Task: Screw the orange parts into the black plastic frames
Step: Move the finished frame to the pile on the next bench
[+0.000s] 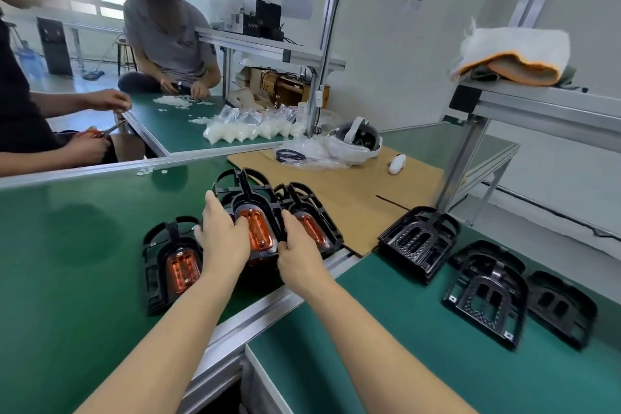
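Three black plastic frames with orange parts lie in a row on the green table. My left hand (223, 232) grips the left edge of the middle frame (250, 193), partly covering its orange part (258, 230). My right hand (295, 242) holds that frame's right lower edge, between it and the right frame (311, 203) with its orange part (311, 227). The left frame (161, 265) holds another orange part (181, 270) and lies untouched. Three black frames without orange parts lie at the right (420, 239), (487, 296), (561, 306).
A cardboard sheet (363, 185) lies behind the frames with a white headset (356, 141), a controller (396, 163) and a plastic bag. Aluminium rails (268, 306) divide the tabletops. Two other people work at the back left table beside bags of white parts (248, 126).
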`<state>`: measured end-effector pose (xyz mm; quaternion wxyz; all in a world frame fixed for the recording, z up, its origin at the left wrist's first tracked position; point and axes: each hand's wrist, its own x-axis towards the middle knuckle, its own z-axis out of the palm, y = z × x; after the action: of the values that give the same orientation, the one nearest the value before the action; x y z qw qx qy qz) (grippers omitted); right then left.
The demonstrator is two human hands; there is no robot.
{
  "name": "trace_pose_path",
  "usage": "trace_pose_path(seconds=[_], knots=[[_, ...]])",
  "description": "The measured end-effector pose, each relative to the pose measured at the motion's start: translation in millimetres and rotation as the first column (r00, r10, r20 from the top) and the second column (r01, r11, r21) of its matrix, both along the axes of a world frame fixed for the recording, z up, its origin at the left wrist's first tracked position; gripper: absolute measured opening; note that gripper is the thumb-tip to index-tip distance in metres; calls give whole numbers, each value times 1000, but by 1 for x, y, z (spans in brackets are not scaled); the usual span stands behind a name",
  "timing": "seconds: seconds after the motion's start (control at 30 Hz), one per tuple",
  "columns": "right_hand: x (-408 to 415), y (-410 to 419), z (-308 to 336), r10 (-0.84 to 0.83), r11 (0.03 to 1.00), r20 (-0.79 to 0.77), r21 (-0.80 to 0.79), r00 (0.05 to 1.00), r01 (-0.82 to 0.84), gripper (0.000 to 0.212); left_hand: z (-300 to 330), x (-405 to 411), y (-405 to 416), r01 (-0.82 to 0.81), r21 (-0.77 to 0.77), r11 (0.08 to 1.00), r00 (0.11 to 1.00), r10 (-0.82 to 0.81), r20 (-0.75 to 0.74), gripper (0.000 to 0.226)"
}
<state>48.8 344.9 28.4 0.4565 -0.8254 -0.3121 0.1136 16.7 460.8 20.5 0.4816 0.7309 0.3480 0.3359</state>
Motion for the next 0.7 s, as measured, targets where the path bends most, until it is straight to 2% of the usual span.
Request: trace_pose_path(seconds=[0.2,0.47,0.57,0.7], knots=[[-7,16,-4,52,997,66,-59,996,-48,59,-4,-14,15,-81,3,997,996,81,-38,66],[-34,37,-18,65,994,236,-97,970,-43,21,-11,-43,36,-94,195,976,978,127,-165,74],[-42,40,-22,104,987,300,-149,948,-61,26,-17,-50,36,-67,262,963,955,137,-261,70],[-46,42,-23,158,971,353,-223,922,-81,52,-24,-50,33,-31,423,905,882,224,-415,57]])
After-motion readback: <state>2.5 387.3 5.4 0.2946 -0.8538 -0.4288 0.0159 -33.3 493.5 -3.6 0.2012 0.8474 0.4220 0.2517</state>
